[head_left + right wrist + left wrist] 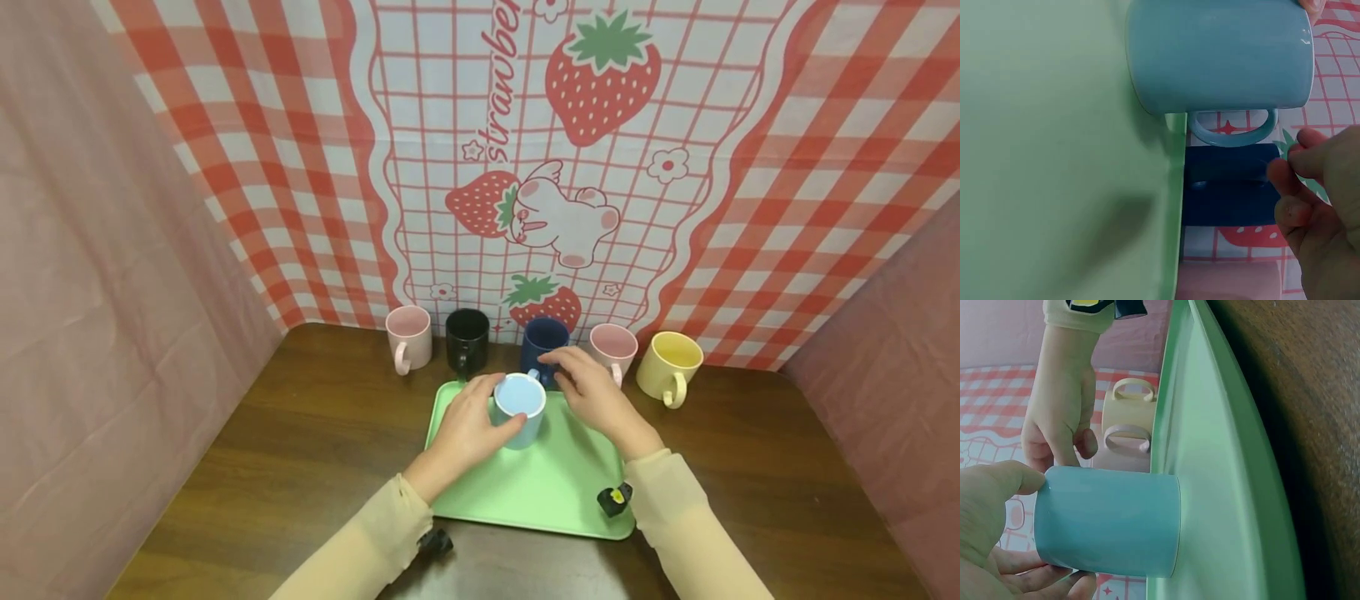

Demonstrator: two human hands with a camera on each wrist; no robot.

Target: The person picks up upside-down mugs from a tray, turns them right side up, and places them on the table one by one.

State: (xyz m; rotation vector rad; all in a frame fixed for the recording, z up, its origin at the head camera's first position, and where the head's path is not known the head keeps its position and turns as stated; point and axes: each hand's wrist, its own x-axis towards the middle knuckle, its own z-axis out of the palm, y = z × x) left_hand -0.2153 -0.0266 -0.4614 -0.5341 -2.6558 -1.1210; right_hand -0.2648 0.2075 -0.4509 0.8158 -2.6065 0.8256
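A light blue mug point(517, 429) stands on the green tray point(517, 496), close to its back edge. Its round top shows pale blue inside a white ring, and its handle point(1235, 136) points toward the back. My left hand point(467, 429) grips the mug near the top, thumb on the near side and fingers around the far side. Apart from it, my right hand point(600, 402) hovers over the tray's back right part, fingers loosely bent and holding nothing. Those fingertips overlap the navy mug point(542, 343) in the head view.
Behind the tray, mugs line the table's back: a pink one point(417, 348), a black one point(467, 340), the navy one, another pink one point(613, 342) and a yellow one point(660, 375). A strawberry-print cloth point(420, 125) hangs behind them, with pink curtains at both sides.
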